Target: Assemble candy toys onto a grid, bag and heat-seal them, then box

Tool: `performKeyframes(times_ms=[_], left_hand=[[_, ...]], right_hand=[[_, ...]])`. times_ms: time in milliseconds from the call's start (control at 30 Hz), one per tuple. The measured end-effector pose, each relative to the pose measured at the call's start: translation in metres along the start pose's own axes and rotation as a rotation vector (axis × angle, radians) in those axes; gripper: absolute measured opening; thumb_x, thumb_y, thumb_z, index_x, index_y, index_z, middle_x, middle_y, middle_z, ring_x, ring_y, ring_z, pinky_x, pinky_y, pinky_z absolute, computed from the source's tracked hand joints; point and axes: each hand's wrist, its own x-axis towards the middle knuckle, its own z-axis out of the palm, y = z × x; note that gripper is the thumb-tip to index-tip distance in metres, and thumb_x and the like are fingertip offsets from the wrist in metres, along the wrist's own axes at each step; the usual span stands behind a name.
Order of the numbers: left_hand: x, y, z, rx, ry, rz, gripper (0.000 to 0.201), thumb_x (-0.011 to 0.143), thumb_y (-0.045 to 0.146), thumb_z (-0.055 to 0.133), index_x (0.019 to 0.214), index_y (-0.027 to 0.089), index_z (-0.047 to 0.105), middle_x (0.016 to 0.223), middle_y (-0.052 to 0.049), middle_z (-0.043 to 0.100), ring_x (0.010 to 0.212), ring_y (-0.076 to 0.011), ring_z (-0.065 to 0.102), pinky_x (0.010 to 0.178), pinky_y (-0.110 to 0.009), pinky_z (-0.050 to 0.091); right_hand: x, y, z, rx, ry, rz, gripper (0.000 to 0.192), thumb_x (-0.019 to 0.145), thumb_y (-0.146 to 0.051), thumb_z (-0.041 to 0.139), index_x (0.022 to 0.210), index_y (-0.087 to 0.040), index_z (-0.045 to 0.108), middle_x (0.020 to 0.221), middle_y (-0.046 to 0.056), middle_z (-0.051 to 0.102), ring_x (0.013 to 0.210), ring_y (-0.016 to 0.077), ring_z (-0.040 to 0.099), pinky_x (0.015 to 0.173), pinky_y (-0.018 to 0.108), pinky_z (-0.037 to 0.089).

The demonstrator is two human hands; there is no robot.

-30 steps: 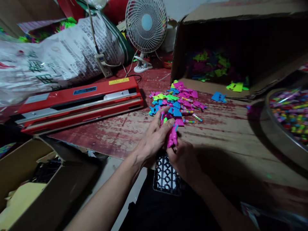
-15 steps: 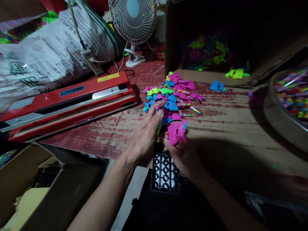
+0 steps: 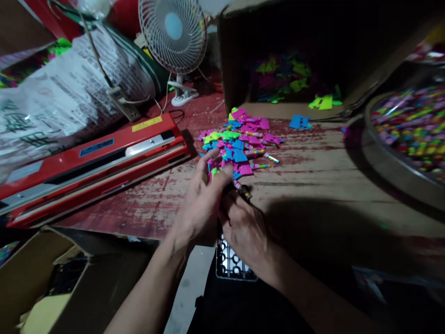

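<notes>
My left hand (image 3: 201, 199) is curled beside the near side of a pile of bright plastic pieces (image 3: 236, 150) in pink, blue and green, some joined to patterned sticks. Pink and green show between its thumb and forefinger; whether they are gripped or lie behind is unclear. My right hand (image 3: 245, 227) is closed, back upward, against the left fingers. What it holds is hidden. A patterned stick (image 3: 239, 186) with a dark end shows just beyond its knuckles. Below, a black tray (image 3: 236, 271) with round openings lies partly under the right hand.
A red heat sealer (image 3: 104, 162) lies to the left, with a white clip fan (image 3: 174, 32) behind it. An open cardboard box (image 3: 271, 109) holds more plastic pieces. At right stands a round tub (image 3: 385, 144) of small colourful pieces. Another carton (image 3: 31, 246) is at lower left.
My right hand has turned over and moved left toward my left hand; the pink plastic piece in it is out of sight. The view has shifted slightly right.
</notes>
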Motion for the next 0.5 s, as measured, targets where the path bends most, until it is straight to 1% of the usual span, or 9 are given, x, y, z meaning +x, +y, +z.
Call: performKeyframes(times_ms=[67,100,167,200,233,300,333,400,500], left_hand=[[-0.003,0.005,0.003,0.06,0.043,-0.033,0.055,0.082,0.027,0.056,0.137,0.027,0.044,0.105,-0.003,0.066,0.084,-0.0174,0.062,0.077,-0.03,0.052],[-0.005,0.008,0.004,0.096,0.06,-0.048,0.056,0.081,0.023,0.055,0.136,0.027,0.045,0.1,-0.002,0.066,0.073,-0.0145,0.06,0.068,-0.027,0.051],[-0.006,0.013,0.002,0.155,0.086,-0.079,0.054,0.078,0.019,0.052,0.131,0.027,0.05,0.095,-0.001,0.065,0.059,-0.0108,0.053,0.055,-0.024,0.045],[-0.007,0.015,0.0,0.164,0.096,-0.091,0.053,0.077,0.018,0.051,0.13,0.027,0.051,0.095,-0.001,0.065,0.056,-0.0102,0.051,0.052,-0.024,0.043],[-0.007,0.016,-0.003,0.156,0.105,-0.097,0.054,0.077,0.018,0.051,0.13,0.026,0.051,0.095,-0.002,0.065,0.056,-0.0104,0.051,0.052,-0.024,0.043],[-0.007,0.019,-0.008,0.126,0.124,-0.08,0.055,0.076,0.018,0.051,0.131,0.024,0.049,0.097,-0.005,0.065,0.059,-0.0122,0.053,0.055,-0.026,0.046],[-0.007,0.019,-0.01,0.12,0.132,-0.065,0.056,0.077,0.018,0.051,0.132,0.023,0.048,0.099,-0.006,0.065,0.062,-0.013,0.055,0.058,-0.027,0.048],[-0.004,0.019,-0.014,0.149,0.134,-0.046,0.056,0.077,0.019,0.051,0.133,0.021,0.047,0.104,-0.007,0.065,0.066,-0.0136,0.057,0.063,-0.028,0.05],[0.002,0.02,-0.02,0.244,0.118,-0.06,0.054,0.078,0.022,0.052,0.132,0.022,0.049,0.111,-0.007,0.063,0.064,-0.0121,0.056,0.061,-0.028,0.051]], right_hand=[[-0.002,0.0,-0.005,0.025,0.001,-0.013,0.04,0.082,-0.008,0.049,0.118,-0.022,0.058,0.11,0.007,0.063,0.099,0.021,0.06,0.085,0.03,0.047],[-0.002,0.002,-0.008,0.065,0.01,-0.03,0.035,0.083,-0.009,0.05,0.114,-0.021,0.06,0.107,0.006,0.064,0.097,0.0197,0.061,0.083,0.028,0.047],[0.001,0.009,-0.017,0.155,0.065,-0.036,0.023,0.086,-0.012,0.05,0.103,-0.02,0.063,0.096,0.004,0.066,0.088,0.0166,0.062,0.079,0.025,0.047],[0.004,0.014,-0.022,0.177,0.102,-0.024,0.019,0.088,-0.014,0.05,0.101,-0.019,0.063,0.092,0.003,0.067,0.085,0.0154,0.062,0.077,0.024,0.047],[0.007,0.02,-0.026,0.163,0.137,-0.005,0.018,0.09,-0.016,0.049,0.101,-0.019,0.064,0.091,0.003,0.067,0.082,0.015,0.062,0.075,0.024,0.047],[0.017,0.031,-0.031,0.012,0.159,0.035,0.02,0.092,-0.022,0.05,0.106,-0.018,0.063,0.096,0.006,0.067,0.086,0.0171,0.062,0.076,0.026,0.045],[0.022,0.035,-0.032,-0.09,0.136,0.049,0.021,0.092,-0.025,0.052,0.108,-0.017,0.064,0.1,0.008,0.067,0.09,0.0189,0.061,0.077,0.027,0.045],[0.032,0.038,-0.031,-0.241,0.053,0.056,0.02,0.09,-0.028,0.056,0.104,-0.018,0.066,0.103,0.009,0.066,0.094,0.0215,0.061,0.077,0.029,0.043],[0.042,0.029,-0.027,-0.27,-0.07,0.09,0.018,0.089,-0.032,0.055,0.089,-0.019,0.068,0.095,0.007,0.067,0.09,0.0215,0.062,0.077,0.031,0.044]])
